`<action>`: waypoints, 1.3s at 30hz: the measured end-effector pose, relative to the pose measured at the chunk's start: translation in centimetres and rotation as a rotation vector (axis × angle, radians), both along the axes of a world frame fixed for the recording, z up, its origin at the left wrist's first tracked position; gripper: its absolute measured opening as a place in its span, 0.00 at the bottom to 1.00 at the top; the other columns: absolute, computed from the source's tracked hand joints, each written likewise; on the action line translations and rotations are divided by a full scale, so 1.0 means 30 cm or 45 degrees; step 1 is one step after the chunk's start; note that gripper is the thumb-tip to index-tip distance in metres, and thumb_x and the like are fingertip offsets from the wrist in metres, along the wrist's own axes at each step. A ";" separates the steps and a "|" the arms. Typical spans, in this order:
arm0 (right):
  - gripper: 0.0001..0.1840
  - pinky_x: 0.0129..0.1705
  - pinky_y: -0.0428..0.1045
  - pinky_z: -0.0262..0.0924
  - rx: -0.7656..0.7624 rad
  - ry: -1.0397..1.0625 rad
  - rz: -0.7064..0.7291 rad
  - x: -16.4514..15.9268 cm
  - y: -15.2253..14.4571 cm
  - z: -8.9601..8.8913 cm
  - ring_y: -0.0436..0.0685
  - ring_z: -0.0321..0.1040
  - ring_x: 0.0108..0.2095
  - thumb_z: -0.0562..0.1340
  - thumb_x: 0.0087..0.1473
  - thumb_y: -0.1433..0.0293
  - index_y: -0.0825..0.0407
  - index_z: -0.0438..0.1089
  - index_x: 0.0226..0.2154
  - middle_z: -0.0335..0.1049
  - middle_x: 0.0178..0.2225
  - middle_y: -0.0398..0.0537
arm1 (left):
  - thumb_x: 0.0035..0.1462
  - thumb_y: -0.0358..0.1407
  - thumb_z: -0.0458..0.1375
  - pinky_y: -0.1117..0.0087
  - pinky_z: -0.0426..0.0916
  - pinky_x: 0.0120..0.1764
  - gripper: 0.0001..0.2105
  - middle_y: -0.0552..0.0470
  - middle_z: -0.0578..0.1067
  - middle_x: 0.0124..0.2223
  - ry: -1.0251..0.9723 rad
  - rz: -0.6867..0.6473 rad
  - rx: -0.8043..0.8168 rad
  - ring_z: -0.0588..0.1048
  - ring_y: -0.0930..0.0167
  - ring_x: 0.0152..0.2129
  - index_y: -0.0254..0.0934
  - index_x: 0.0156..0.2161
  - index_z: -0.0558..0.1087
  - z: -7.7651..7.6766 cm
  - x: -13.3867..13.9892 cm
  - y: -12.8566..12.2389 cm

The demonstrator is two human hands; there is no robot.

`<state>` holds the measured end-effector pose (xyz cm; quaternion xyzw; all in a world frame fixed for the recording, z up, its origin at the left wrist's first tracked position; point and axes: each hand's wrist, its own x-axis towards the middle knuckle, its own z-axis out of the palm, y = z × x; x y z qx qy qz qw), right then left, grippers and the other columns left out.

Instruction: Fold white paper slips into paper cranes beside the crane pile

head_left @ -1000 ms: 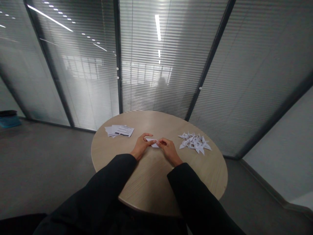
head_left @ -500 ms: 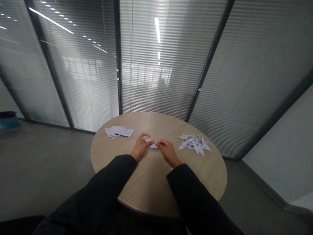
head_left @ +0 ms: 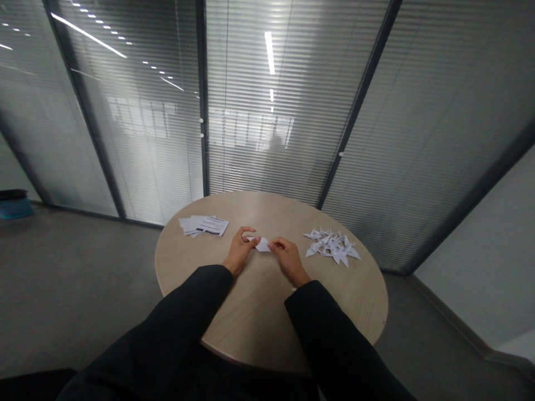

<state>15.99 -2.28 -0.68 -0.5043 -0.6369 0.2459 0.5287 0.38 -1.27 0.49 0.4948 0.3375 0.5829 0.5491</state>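
Nearest us, two dark sleeves (head_left: pixel 334 334) reach over the surface (head_left: pixel 254 323) toward the small folded paper (head_left: pixel 263 245). Our right hand (head_left: pixel 289 260) has its grip pinched on the paper's right end; our left hand (head_left: pixel 239 252) lays its thumb on the left end, though we cannot tell whether hidden fingers clamp it. Right of the paper lie pointed folded pieces (head_left: pixel 332 245); beyond it to the left, printed sheets (head_left: pixel 211 225). Our left thumb has drawn back, likely adjusting a fold. Half a second ago it nearly met our right fingertips; now more paper shows between.
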 end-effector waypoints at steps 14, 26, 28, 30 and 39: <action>0.12 0.32 0.48 0.57 0.009 -0.003 0.013 0.001 0.005 -0.008 0.54 0.65 0.27 0.60 0.45 0.60 0.52 0.70 0.23 0.71 0.24 0.44 | 0.41 0.40 0.66 0.71 0.66 0.31 0.23 0.55 0.73 0.23 -0.064 -0.054 -0.011 0.73 0.72 0.23 0.33 0.43 0.69 0.002 -0.008 0.005; 0.13 0.34 0.48 0.59 0.074 -0.091 0.048 -0.008 -0.013 -0.002 0.54 0.65 0.28 0.57 0.52 0.60 0.52 0.69 0.26 0.70 0.25 0.44 | 0.38 0.39 0.69 0.71 0.68 0.30 0.25 0.50 0.75 0.27 0.112 -0.104 -0.132 0.73 0.73 0.23 0.30 0.43 0.72 -0.018 -0.003 0.028; 0.12 0.36 0.49 0.60 0.104 -0.096 0.002 -0.010 -0.011 -0.005 0.54 0.66 0.30 0.58 0.52 0.61 0.52 0.70 0.29 0.70 0.27 0.44 | 0.38 0.39 0.70 0.73 0.68 0.30 0.20 0.49 0.75 0.28 0.083 -0.111 -0.141 0.73 0.73 0.24 0.29 0.37 0.74 -0.022 -0.004 0.031; 0.11 0.38 0.50 0.62 0.172 -0.082 -0.041 -0.009 -0.009 -0.008 0.55 0.66 0.33 0.60 0.51 0.62 0.51 0.71 0.34 0.69 0.30 0.45 | 0.37 0.38 0.70 0.73 0.68 0.29 0.18 0.49 0.75 0.28 0.031 -0.103 -0.166 0.73 0.73 0.24 0.29 0.33 0.74 -0.024 -0.004 0.033; 0.08 0.54 0.55 0.57 0.415 -0.224 0.079 -0.015 -0.015 -0.006 0.57 0.63 0.48 0.66 0.48 0.67 0.46 0.75 0.35 0.64 0.43 0.49 | 0.35 0.36 0.70 0.73 0.68 0.28 0.16 0.50 0.76 0.27 -0.073 -0.040 -0.253 0.72 0.75 0.20 0.30 0.32 0.74 -0.034 -0.008 0.047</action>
